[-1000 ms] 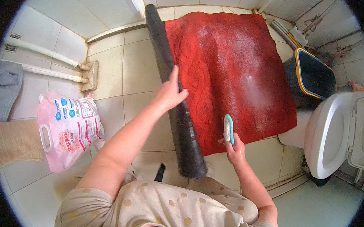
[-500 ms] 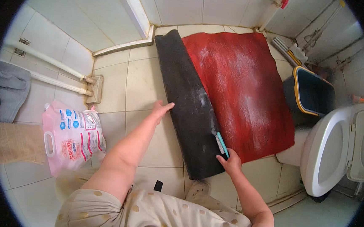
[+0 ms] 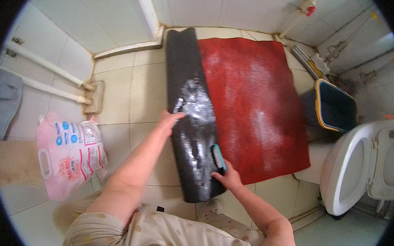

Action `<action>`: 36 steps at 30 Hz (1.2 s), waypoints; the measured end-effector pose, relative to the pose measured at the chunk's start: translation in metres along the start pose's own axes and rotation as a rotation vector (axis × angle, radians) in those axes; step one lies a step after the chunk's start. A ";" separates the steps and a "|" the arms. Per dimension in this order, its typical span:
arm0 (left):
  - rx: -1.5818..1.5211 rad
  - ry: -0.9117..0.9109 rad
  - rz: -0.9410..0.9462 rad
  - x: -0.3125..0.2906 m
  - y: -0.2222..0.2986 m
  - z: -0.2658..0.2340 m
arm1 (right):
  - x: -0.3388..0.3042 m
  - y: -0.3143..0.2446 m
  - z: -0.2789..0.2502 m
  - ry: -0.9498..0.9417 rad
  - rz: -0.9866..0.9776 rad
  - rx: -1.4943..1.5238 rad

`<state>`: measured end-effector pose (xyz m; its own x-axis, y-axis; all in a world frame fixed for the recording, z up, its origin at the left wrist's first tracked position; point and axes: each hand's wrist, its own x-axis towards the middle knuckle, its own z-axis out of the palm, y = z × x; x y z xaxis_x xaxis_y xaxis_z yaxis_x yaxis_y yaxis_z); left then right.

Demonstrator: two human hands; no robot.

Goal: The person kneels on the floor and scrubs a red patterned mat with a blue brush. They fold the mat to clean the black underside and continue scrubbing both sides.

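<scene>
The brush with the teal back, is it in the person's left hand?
No, the right hand holds the brush, while the left hand is at the edge of the folded mat.

A mat (image 3: 260, 104) lies on the floor (image 3: 118, 78), a jug (image 3: 69, 148) to its left, a bucket (image 3: 311, 105) (just beyond the toilet (image 3: 334, 178)) to its right.

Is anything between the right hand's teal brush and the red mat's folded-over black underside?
Nothing visible is: the right hand holds the teal brush over the black underside, near its right edge, while the left hand is at its left edge.
</scene>
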<state>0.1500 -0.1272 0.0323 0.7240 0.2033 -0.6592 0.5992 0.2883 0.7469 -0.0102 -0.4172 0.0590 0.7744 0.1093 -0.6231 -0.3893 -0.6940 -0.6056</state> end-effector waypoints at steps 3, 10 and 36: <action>0.015 -0.023 0.059 0.002 0.008 -0.047 | 0.001 -0.015 0.026 -0.167 -0.135 0.010; 0.932 0.221 0.329 0.008 0.013 -0.114 | 0.042 0.013 0.006 0.295 -0.174 0.227; 1.627 0.077 0.612 -0.003 -0.065 -0.066 | 0.124 0.033 0.024 -0.064 -0.772 -0.811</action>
<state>0.0868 -0.0846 -0.0200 0.9709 -0.0315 -0.2374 0.0057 -0.9880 0.1541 0.0611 -0.4094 -0.0503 0.6316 0.7309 -0.2585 0.6420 -0.6800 -0.3541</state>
